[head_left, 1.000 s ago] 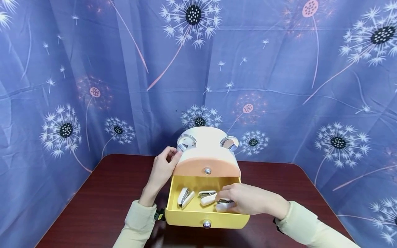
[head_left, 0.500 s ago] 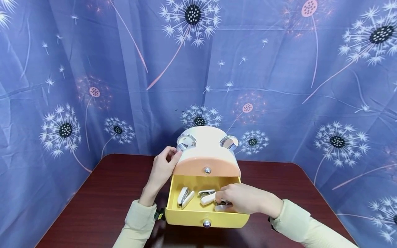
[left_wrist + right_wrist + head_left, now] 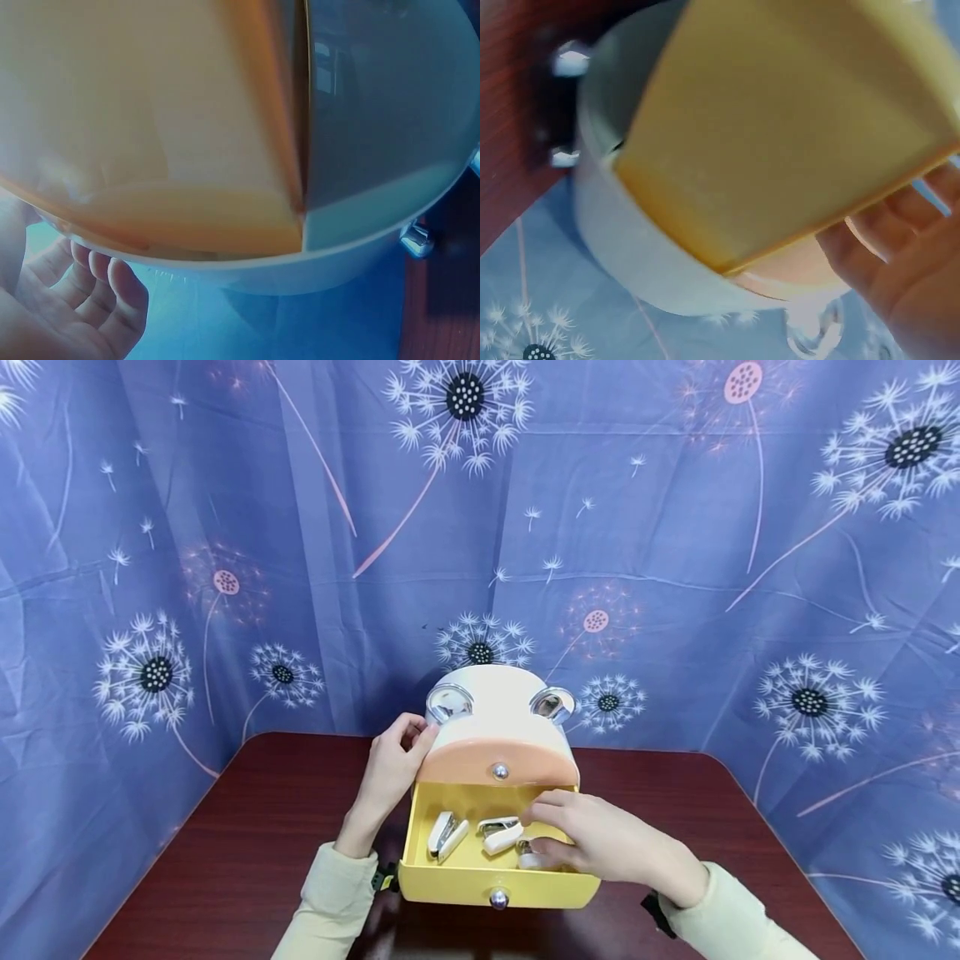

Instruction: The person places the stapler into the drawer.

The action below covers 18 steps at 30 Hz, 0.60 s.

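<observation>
A rounded white desktop cabinet (image 3: pixel 491 689) has an orange upper drawer (image 3: pixel 461 764) and a yellow lower drawer (image 3: pixel 442 887) pulled out. Three small white staplers lie in the yellow drawer: a left stapler (image 3: pixel 442 833), a middle stapler (image 3: pixel 504 838) and a right stapler (image 3: pixel 529 860). My right hand (image 3: pixel 592 839) reaches over the drawer's right side, its fingers spread apart and its thumb right at the right stapler, partly covering it. My left hand (image 3: pixel 393 760) rests against the cabinet's left side with loosely bent fingers (image 3: pixel 127 285).
Two round chrome-rimmed discs (image 3: pixel 450 702) stick out from the cabinet's upper front. Silver knobs (image 3: pixel 500 772) sit on the drawer fronts. The cabinet stands on a dark red wooden table (image 3: pixel 247 835). A blue dandelion-print curtain (image 3: pixel 375 635) hangs behind it.
My right hand's fingers have spread and lifted off the right stapler, which lies in the drawer beside the middle one. My left hand has stayed put.
</observation>
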Available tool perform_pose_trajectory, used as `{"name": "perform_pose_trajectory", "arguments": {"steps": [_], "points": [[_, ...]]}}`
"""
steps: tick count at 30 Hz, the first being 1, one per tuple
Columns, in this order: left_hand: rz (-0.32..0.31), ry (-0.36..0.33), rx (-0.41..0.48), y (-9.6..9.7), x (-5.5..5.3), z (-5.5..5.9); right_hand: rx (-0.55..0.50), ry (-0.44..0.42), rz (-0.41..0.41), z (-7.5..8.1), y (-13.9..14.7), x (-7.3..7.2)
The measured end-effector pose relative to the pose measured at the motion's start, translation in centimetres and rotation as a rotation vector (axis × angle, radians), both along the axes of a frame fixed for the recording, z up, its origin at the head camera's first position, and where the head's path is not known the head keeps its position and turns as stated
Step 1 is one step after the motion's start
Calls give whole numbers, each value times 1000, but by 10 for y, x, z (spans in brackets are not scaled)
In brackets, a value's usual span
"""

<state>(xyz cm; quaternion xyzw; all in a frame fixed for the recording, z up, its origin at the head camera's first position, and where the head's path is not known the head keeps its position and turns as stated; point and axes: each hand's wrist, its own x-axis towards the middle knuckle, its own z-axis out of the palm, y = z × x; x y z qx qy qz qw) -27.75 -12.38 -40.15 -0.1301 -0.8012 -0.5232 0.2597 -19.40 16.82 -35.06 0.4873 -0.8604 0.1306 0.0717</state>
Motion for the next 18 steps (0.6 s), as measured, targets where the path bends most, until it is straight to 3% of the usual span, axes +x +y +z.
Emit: {"name": "perform_pose_trajectory", "arguments": {"steps": [5,11,13,18], "points": [[-1,3,-1,0,0,0,-204,260,27,-5,-4,22],[6,16,0,0,0,0,-320,474,78,-20,-19,45],[6,16,-3,0,0,0,-326,515,87,-26,-23,51],[2,6,-3,0,-1,-1,-287,506,71,-43,-31,59]]}}
